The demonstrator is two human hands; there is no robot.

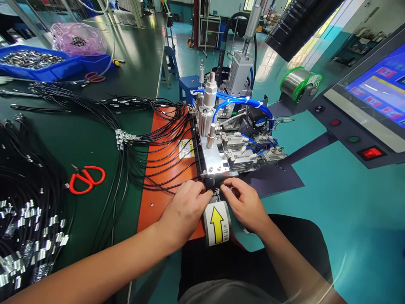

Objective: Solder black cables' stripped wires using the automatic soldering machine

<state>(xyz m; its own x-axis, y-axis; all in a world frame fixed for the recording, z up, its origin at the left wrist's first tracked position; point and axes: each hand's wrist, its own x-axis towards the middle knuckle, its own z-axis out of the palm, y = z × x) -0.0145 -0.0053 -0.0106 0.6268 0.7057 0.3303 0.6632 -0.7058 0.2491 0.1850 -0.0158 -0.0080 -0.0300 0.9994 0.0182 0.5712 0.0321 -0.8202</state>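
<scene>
While the left hand [189, 202] and right hand [245, 202] are at the near end of the pneumatic machine [217, 157], beside a yellow-arrow label [217, 224], I cannot tell whether either grip is clamped on anything. The step looks like positioning something small there; the next move likely calls for steady alignment. Leftward, black cables [158, 140] run from the machine across an orange panel [157, 215] to a green surface [82, 141].

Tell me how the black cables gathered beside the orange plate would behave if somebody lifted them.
The black cables would probably flex but spring back somewhat, since they lie in smooth curves. They may snag, as many strands cross and fan out toward the machine. Their silvery ends look metallic, so that part would likely hang heaviest.
</scene>
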